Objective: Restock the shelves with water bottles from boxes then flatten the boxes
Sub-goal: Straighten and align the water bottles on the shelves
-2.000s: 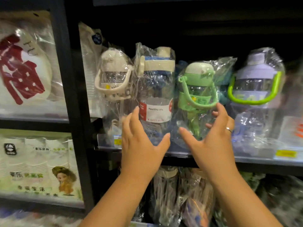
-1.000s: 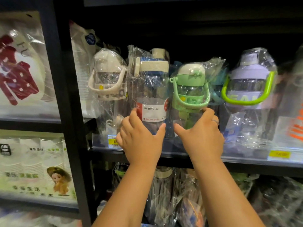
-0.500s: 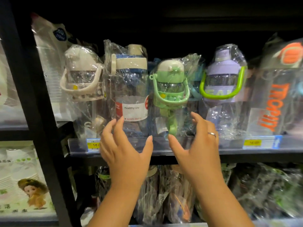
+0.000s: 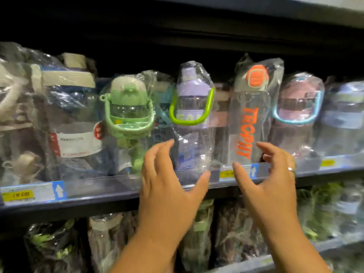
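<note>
Plastic-wrapped water bottles stand in a row on a dark shelf (image 4: 98,196). From left: a blue bottle with a white label (image 4: 74,123), a green-lidded bottle (image 4: 128,107), a purple bottle with a lime handle (image 4: 192,107), a clear bottle with orange lettering (image 4: 249,123), and a pink bottle with a teal handle (image 4: 297,109). My left hand (image 4: 169,186) is open in front of the purple bottle's base. My right hand (image 4: 269,180), wearing a ring, is open just before the orange-lettered bottle. Neither hand holds anything.
The shelf's front rail carries yellow price tags (image 4: 18,194) and blue arrow stickers (image 4: 59,191). More wrapped bottles (image 4: 106,241) fill the shelf below. A pale blue bottle (image 4: 346,117) stands at the far right. The upper shelf's underside (image 4: 216,8) runs overhead.
The view and both hands have shifted right along the shelf, from the blue and green bottles to the purple and orange-lettered ones. Both hands stay open.
</note>
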